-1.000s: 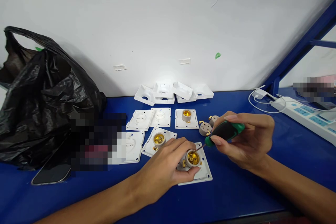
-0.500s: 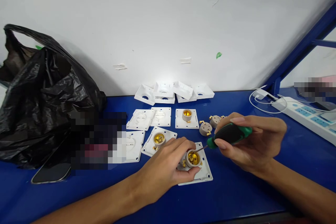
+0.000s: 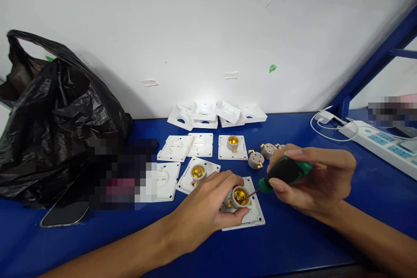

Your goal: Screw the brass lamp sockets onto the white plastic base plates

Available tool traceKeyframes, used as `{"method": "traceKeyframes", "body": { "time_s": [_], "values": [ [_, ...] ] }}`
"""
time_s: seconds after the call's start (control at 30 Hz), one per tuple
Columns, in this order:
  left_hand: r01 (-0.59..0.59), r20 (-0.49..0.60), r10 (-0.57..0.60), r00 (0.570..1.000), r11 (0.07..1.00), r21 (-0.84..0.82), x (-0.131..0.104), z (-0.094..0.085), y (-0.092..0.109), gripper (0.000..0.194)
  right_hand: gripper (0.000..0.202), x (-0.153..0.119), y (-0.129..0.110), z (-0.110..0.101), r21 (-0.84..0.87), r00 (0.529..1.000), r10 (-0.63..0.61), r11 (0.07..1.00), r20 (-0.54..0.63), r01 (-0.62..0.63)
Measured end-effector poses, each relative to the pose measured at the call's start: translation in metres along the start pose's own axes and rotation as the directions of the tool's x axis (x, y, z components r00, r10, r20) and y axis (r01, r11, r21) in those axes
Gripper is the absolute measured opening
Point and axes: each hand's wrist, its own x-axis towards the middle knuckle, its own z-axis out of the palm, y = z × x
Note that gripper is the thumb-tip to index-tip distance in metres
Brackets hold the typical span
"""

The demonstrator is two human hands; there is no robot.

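My left hand [image 3: 216, 202] is closed round a round lamp socket [image 3: 240, 196] with a gold-coloured threaded inside, steadying it on a white square base plate [image 3: 252, 217]. In my right hand [image 3: 312, 178] is a green and black screwdriver [image 3: 285, 173], held by the handle between thumb and fingers. Its thin shaft slants down left to the socket's opening; I cannot tell whether the tip touches a screw. Close behind the left hand, a second socket [image 3: 198, 173] sits on its own plate, and a third socket [image 3: 233, 142] stands on a plate further back.
Loose sockets [image 3: 256, 160] lie upside down behind the screwdriver. Bare white plates [image 3: 174, 147] are at the left, and white square covers [image 3: 204, 110] are piled against the wall. A black plastic bag [image 3: 61, 117] and a phone [image 3: 65, 208] lie left; a power strip [image 3: 384, 141] is right.
The screwdriver's tip has shifted from the upper left side of the socket's opening to its right side, with the handle tilting slightly. My left hand stays in place on the socket.
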Motion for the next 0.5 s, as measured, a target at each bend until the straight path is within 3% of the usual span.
{"method": "traceKeyframes", "body": {
  "time_s": [0.3, 0.5],
  "values": [
    [-0.001, -0.008, 0.001, 1.000, 1.000, 0.013, 0.001, 0.000, -0.001, 0.040, 0.052, -0.002, 0.002, -0.004, -0.034, 0.999, -0.022, 0.999, -0.026, 0.021],
    [-0.004, -0.005, 0.004, 1.000, 1.000, 0.005, 0.000, -0.001, 0.000, 0.042, 0.043, 0.005, 0.000, -0.012, -0.143, 0.999, 0.026, 0.990, 0.027, -0.021]
  ]
}}
